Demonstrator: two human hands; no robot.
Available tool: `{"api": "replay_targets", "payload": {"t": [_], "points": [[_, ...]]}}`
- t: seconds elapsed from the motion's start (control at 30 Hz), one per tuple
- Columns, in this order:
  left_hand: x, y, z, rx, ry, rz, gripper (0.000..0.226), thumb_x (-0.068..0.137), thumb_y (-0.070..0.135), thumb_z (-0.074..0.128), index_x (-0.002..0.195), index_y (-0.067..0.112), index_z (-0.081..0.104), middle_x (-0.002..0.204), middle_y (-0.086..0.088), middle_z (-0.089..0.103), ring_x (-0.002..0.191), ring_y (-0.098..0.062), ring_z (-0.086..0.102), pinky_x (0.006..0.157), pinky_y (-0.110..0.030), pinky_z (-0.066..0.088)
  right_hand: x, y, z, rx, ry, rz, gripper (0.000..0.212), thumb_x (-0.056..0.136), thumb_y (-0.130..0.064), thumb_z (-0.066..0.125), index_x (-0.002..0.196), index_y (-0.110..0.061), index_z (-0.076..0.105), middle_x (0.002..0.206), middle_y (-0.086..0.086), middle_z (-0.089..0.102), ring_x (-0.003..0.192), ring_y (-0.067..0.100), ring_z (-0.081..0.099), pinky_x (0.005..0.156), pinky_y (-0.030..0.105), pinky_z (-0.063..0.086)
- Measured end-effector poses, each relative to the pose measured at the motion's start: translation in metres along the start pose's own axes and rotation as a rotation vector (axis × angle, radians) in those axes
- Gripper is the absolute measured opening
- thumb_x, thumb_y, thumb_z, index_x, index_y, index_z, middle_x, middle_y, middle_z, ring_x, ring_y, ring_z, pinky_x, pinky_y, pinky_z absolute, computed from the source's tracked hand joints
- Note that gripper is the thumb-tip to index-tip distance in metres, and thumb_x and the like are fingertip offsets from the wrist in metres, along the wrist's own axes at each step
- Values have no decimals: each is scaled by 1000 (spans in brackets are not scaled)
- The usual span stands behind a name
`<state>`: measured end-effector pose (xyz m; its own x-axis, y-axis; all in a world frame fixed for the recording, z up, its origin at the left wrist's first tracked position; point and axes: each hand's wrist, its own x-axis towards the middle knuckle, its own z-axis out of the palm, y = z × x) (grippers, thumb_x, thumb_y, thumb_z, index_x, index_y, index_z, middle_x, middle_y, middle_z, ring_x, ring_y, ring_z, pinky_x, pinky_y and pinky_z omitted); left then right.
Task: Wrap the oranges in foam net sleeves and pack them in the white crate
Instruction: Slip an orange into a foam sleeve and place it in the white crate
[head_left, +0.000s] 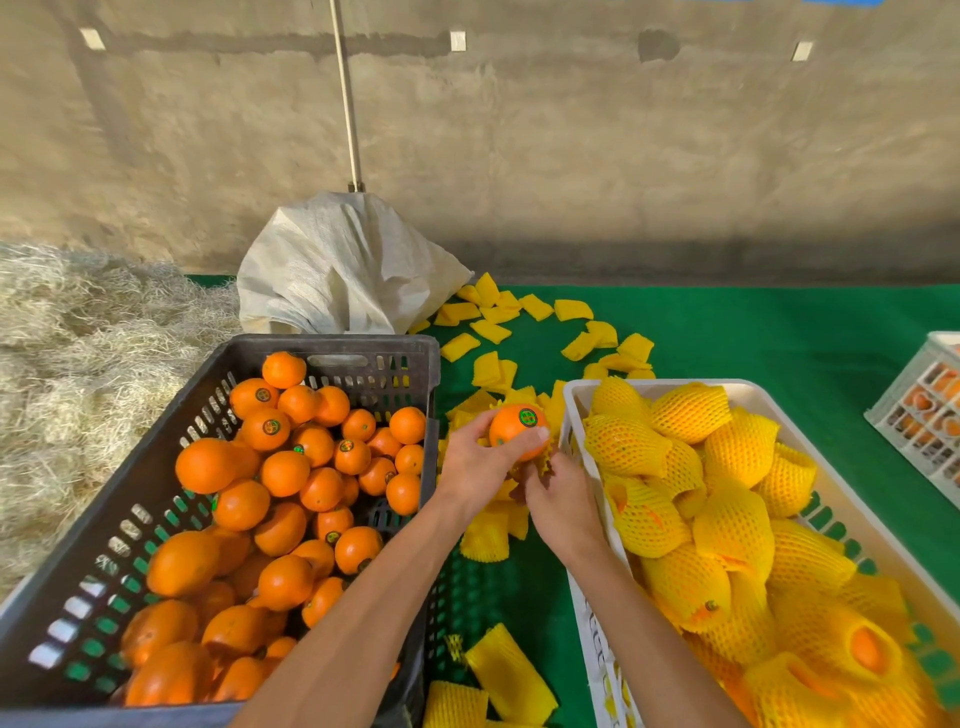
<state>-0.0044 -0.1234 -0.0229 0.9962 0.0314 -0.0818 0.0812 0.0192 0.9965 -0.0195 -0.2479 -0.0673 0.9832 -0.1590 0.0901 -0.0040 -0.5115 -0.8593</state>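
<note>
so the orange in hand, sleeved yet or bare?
Mostly bare. The left hand grips the orange with peel and sticker showing; the right hand holds a yellow sleeve just under it.

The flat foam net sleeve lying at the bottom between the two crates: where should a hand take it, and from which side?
Judging by its pose, pinch the foam net sleeve at its upper-left short end, coming from above. It lies flat and tilted on the green mat, boxed in by the black crate and white crate, so side approaches look cramped. That end appears to be an open mouth, ready for an orange.
</note>
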Motion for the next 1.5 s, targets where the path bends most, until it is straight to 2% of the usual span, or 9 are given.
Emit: {"api": "replay_targets", "payload": {"t": [0.2,0.37,0.5,0.67,0.77,0.93,1.1,1.23,1.5], "points": [[7,1,-5,33,16,64,64,69,32,96,126,31,68,119,2,69,107,-21,70,88,-36,62,-4,-7,4,170,4,5,28,107,-14,49,84,-8,64,63,3,68,53,12,67,50,23,52],[8,2,-4,314,155,250,71,75,31,91,135,44,56,121,-1,41,114,-22,53,98,-38,54,-7,-16,-3,249,127,-92,26,106,-17,51,84,-18,64,66,-3,68,58,12,67,54,20,53],[7,-3,-8,383,180,304,107,74,33,90,157,42,23,121,3,37,111,-10,44,92,-22,45,-10,-15,0,98,209,-175,21,105,-24,53,89,-21,65,73,-11,68,68,5,66,60,20,51],[9,-6,-9,445,-31,159,75,73,30,92,135,32,50,125,0,36,124,-23,45,105,-36,46,-4,-8,-2,26,191,-91,38,109,-34,43,140,-18,56,130,-5,58,118,12,52,97,29,45],[11,-9,-11,400,-120,173,77,71,15,91,135,35,51,132,-4,40,125,-29,45,104,-45,49,-1,-5,-3,199,94,-41,35,110,-38,38,119,-15,63,107,1,63,101,19,58,85,34,48],[7,-8,-8,236,-230,36,64,81,34,87,133,44,50,123,12,53,110,-17,61,92,-37,59,0,-1,-8,102,158,-73,32,109,-37,41,95,-17,62,88,3,63,86,24,61,73,45,52],[8,-7,-7,210,-98,29,57,77,44,89,126,40,60,120,11,60,110,-18,63,90,-49,61,-1,-1,-10,-17,214,-217,27,109,-27,47,90,-13,61,73,1,58,66,19,54,58,41,46],[4,-8,-4,313,53,91,66,69,55,85,126,36,57,113,12,62,101,-15,65,79,-47,63,-3,-7,-9,-51,356,-251,24,108,-30,46,92,-17,60,70,-8,53,59,6,50,53,21,37],[-1,-9,-1,600,273,249,57,83,66,60,126,36,38,123,8,52,100,-15,52,86,-42,51,-8,-16,-8,-146,350,-524,47,110,-40,35,125,-9,67,120,4,72,106,22,70,83,37,62]]}}
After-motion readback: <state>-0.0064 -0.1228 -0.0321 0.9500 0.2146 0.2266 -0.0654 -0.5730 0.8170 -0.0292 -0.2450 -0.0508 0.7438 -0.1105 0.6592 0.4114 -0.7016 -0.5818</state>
